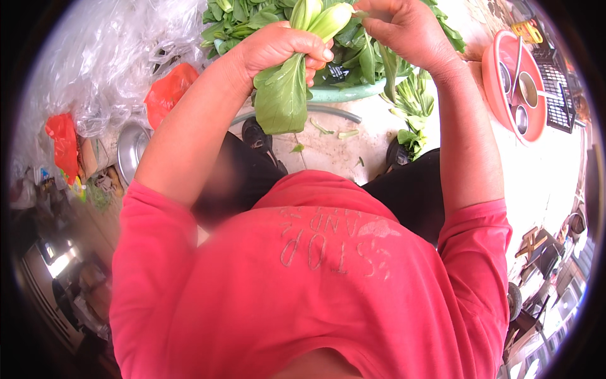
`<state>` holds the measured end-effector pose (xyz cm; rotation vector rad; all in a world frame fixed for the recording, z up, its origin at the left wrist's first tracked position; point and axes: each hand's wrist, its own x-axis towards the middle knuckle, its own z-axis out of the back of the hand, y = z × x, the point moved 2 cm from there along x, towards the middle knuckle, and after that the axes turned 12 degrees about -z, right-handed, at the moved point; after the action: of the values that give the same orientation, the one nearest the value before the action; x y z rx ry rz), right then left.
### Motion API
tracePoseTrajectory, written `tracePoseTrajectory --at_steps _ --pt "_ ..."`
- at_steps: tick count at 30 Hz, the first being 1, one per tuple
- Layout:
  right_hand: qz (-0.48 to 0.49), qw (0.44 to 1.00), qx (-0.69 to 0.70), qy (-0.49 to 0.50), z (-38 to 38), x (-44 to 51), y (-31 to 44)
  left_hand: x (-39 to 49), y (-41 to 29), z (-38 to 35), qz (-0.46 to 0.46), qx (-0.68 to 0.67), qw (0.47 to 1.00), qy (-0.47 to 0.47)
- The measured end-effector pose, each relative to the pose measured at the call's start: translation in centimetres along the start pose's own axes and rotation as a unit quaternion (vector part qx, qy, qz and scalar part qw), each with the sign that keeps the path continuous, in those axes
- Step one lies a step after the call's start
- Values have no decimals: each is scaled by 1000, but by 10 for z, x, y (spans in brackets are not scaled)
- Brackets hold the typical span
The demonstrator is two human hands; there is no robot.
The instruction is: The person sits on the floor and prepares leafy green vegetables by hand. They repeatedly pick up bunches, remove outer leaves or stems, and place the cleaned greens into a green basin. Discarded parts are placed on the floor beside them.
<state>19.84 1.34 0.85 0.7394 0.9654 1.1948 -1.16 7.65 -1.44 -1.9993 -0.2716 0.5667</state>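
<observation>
My left hand [289, 47] grips a head of bok choy [284, 99], leaves hanging down and pale stalks pointing up. Close to the stalk ends, my right hand [409, 33] pinches a small pale piece of stalk [360, 14] between thumb and fingertips. Beneath both hands is a light green basin [348, 93] heaped with leafy greens [248, 21]. More bok choy [414, 102] lies on the floor, right of the basin and beside my shoe.
Clear plastic sheeting [94, 42] and red plastic bags [170, 92] lie at left, near a metal bowl [132, 149]. A grey hose [331, 112] and stalk scraps [348, 134] are on the floor. At right stand a pink basin [492, 104] holding metal pots and a black crate [558, 90].
</observation>
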Motion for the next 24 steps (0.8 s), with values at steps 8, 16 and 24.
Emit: tracePoseTrajectory --at_steps 8,16,24 --pt "49 930 -232 -280 39 19 -13 -8 -3 -12 -54 -16 994 -91" --pt "-79 981 -66 -166 12 11 29 1 9 -13 -39 3 992 -116" --pt "-67 993 91 29 -17 -5 15 9 5 -36 -152 6 978 -142"
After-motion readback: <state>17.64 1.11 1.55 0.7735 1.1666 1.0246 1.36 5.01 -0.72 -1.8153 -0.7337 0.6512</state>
